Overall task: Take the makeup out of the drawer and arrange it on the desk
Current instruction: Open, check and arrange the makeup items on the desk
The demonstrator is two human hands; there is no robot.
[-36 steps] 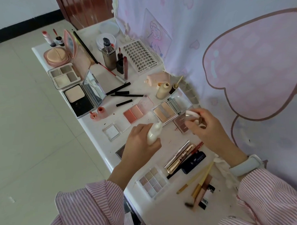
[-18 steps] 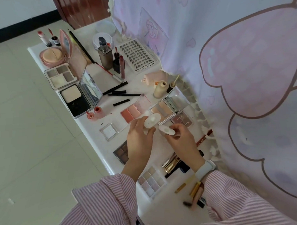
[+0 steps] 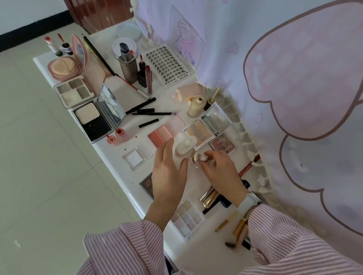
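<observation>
Two hands: both are over the middle of the desk (image 3: 115, 166), working one small item in two parts.
Left hand (image 3: 169, 174): I see it with fingers spread and loose, gripping nothing; its fingertips are just beside the white bottle (image 3: 186, 146).
White bottle: it rests on the desk at about 12 o'clock from my left hand, wide end up; I judge it was put down there so the other part can be handled apart from it.
Right hand (image 3: 218, 169): fingertips pressed together on a small clear cap (image 3: 195, 158), held just at 6 o'clock of the bottle. The pinch looks light, suited to a tiny part.
Makeup placement: palettes lie open and flat, so shades show; the blush palette (image 3: 162, 136) sits at 9 o'clock of the bottle, the contour palette (image 3: 199, 132) at 2 o'clock.
Far end: the cushion compact (image 3: 64, 67) and lash tray (image 3: 167, 65) lie toward 11 and 12 o'clock.
Near end: the pastel eyeshadow palette (image 3: 186, 219) lies at 6 o'clock, by the sleeves.
Drawer: not in view.
Progress: I judge the laying-out well advanced.
</observation>
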